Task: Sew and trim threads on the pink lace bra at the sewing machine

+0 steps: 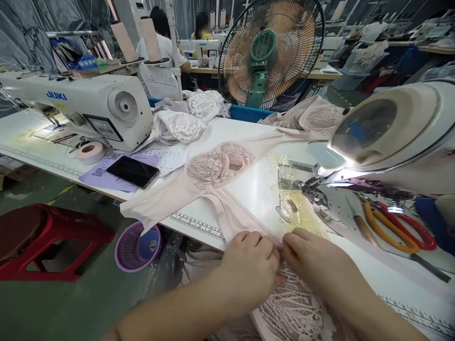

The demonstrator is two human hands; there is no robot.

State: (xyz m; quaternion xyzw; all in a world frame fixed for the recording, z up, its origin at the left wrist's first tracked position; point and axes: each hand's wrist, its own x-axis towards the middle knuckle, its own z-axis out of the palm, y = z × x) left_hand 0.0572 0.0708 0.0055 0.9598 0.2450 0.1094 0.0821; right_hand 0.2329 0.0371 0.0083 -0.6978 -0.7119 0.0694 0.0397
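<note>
Both my hands grip a pale pink lace bra [295,308] at the front edge of the table. My left hand [250,265] is closed over its fabric, fingers curled. Right beside it, my right hand [313,260] pinches the same fabric, thumb against the fingers. The lace part hangs toward me below my hands. A pink strip of fabric runs from my hands up to another pink lace bra [209,170] lying on the table; whether they are joined I cannot tell. To the right of my hands stands a lit sewing machine [384,137], its needle area partly hidden.
Scissors with orange and red handles [391,227] lie at the right. At the left are a second sewing machine [106,109], a black phone [133,171] and a tape roll [90,152]. A fan [265,52] stands behind; a purple basket [130,248] and red stool [53,237] are below.
</note>
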